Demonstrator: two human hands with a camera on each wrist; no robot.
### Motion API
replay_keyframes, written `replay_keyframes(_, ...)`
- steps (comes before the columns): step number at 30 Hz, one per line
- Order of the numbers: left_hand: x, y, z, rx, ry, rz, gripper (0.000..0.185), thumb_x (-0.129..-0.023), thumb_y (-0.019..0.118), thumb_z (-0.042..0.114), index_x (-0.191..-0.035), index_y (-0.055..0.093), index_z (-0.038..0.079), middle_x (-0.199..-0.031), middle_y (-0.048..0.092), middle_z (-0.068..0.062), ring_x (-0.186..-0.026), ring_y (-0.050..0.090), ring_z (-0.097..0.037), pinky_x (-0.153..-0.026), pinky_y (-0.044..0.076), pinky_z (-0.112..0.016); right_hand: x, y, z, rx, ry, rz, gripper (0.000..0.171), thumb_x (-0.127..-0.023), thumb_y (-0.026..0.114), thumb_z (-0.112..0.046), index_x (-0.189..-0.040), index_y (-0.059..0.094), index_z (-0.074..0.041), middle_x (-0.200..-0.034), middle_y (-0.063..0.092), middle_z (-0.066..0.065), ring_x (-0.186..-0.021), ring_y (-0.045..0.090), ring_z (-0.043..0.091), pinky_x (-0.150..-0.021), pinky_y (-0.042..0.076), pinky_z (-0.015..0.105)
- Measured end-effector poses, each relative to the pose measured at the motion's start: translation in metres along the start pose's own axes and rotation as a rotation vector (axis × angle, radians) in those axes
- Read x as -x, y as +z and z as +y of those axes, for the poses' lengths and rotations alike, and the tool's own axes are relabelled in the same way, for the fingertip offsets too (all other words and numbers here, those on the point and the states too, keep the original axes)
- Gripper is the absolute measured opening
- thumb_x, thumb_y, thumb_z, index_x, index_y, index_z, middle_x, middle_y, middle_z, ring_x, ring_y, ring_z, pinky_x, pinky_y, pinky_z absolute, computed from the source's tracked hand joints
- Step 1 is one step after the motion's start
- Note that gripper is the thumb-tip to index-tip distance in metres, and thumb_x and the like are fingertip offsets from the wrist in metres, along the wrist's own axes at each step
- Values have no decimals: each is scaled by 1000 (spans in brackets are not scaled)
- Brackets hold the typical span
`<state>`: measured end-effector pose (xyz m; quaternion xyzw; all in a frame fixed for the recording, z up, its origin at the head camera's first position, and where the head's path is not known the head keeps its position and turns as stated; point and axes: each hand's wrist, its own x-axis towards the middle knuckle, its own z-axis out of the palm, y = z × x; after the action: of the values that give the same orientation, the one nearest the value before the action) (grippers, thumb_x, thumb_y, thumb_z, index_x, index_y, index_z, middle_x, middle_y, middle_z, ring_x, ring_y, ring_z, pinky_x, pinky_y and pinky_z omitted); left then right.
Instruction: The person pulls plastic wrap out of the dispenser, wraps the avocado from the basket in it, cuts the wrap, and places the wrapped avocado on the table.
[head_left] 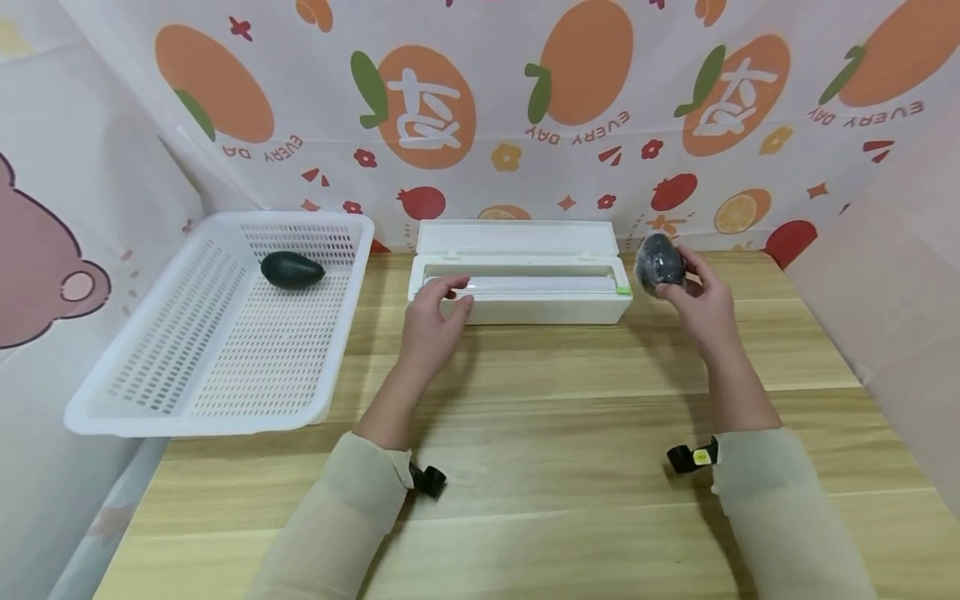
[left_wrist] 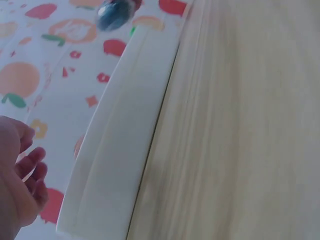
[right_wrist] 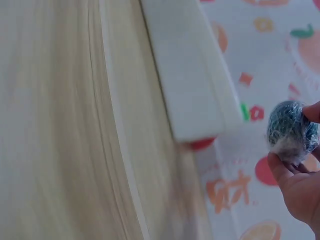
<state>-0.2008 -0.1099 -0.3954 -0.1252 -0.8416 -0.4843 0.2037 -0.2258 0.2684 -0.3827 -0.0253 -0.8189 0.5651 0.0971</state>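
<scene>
Head view only: a white basket (head_left: 217, 333) left of the wrap box (head_left: 521, 283), with a bare dark avocado (head_left: 292, 271) in its far end; both sleeves; the whole desk (head_left: 525, 417).
Left wrist view: the box's long front wall, the wrapped avocado (left_wrist: 114, 14) blurred beyond its far end.
Right wrist view: the box's right end, the film's shine on the wrapped avocado.
Left hand (head_left: 435, 321): grip loose, fingers lightly bent; fingertips rest on the box's front left edge, nothing held.
Right hand (head_left: 693, 296): grip closed round the wrapped avocado, thumb and fingertips pinching it.
Wrapped avocado: held up off the desk, just right of the box's right end.
</scene>
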Motion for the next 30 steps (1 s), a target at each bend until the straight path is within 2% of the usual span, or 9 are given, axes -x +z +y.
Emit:
replay_keyframes(4, -4, -12, -7, -111, 16, 32, 27, -94, 65, 13, -119, 66, 3, -122, 64, -9, -116, 54, -29, -100, 45, -44, -21, -7, 14, 67, 74, -10, 65, -93, 62, -27, -153, 36, -26, -149, 41, 12, -123, 50, 23, -83, 47, 13)
replay_keyframes(8, -6, -17, -14, -142, -1, 27, 25, -94, 65, 12, -118, 67, 3, -125, 62, -9, -125, 51, -28, -106, 42, -45, -43, -4, 30, 140, 102, -48, 66, -94, 59, -27, -153, 35, -12, -150, 41, 21, -130, 46, 35, -80, 48, 14)
replay_keyframes(11, -6, -18, -19, -150, -1, 28, 24, -94, 65, 10, -115, 68, 1, -126, 61, -10, -129, 49, -29, -109, 40, -44, -57, 4, 39, 183, 118, -86, 67, -94, 59, -25, -153, 33, -7, -149, 41, 25, -131, 45, 38, -88, 51, 22)
replay_keyframes(15, -4, -18, -22, -147, -11, 22, 22, -94, 65, 10, -114, 68, 2, -127, 61, -11, -132, 47, -30, -111, 38, -45, -69, 16, 43, 233, 128, -123, 69, -93, 59, -21, -154, 30, -6, -149, 40, 26, -133, 43, 38, -106, 44, 44)
replay_keyframes(17, -2, -17, -23, -142, -18, 20, 22, -94, 65, 10, -114, 68, 2, -127, 60, -11, -132, 47, -30, -112, 38, -45, -72, 21, 44, 242, 130, -131, 70, -93, 59, -20, -155, 29, -7, -149, 39, 26, -134, 41, 38, -111, 38, 49)
replay_keyframes(20, -1, -15, -23, -142, -29, 15, 23, -94, 65, 12, -115, 68, 3, -128, 60, -11, -132, 47, -29, -112, 38, -44, -75, 27, 45, 195, 154, -138, 69, -96, 58, -21, -156, 27, -9, -152, 37, 25, -137, 39, 37, -114, 34, 50)
replay_keyframes(23, 1, -14, -23, -150, -46, 3, 24, -95, 64, 14, -117, 68, 4, -128, 60, -9, -133, 46, -28, -113, 37, -44, -74, 32, 45, 168, 188, -154, 67, -99, 56, -31, -156, 25, -12, -153, 37, 24, -139, 38, 36, -114, 35, 48)
replay_keyframes(26, 1, -14, -24, -156, -56, -1, 25, -95, 64, 14, -118, 67, 4, -129, 59, -9, -135, 45, -28, -114, 36, -45, -74, 36, 43, 191, 202, -176, 70, -100, 52, -41, -157, 22, -13, -155, 34, 23, -142, 35, 37, -115, 33, 50)
replay_keyframes(30, -1, -14, -24, -158, -53, 5, 27, -94, 64, 14, -119, 67, 5, -129, 60, -10, -135, 45, -28, -115, 34, -45, -75, 38, 41, 225, 203, -196, 72, -100, 49, -47, -158, 20, -15, -158, 28, 22, -145, 29, 38, -118, 26, 53)
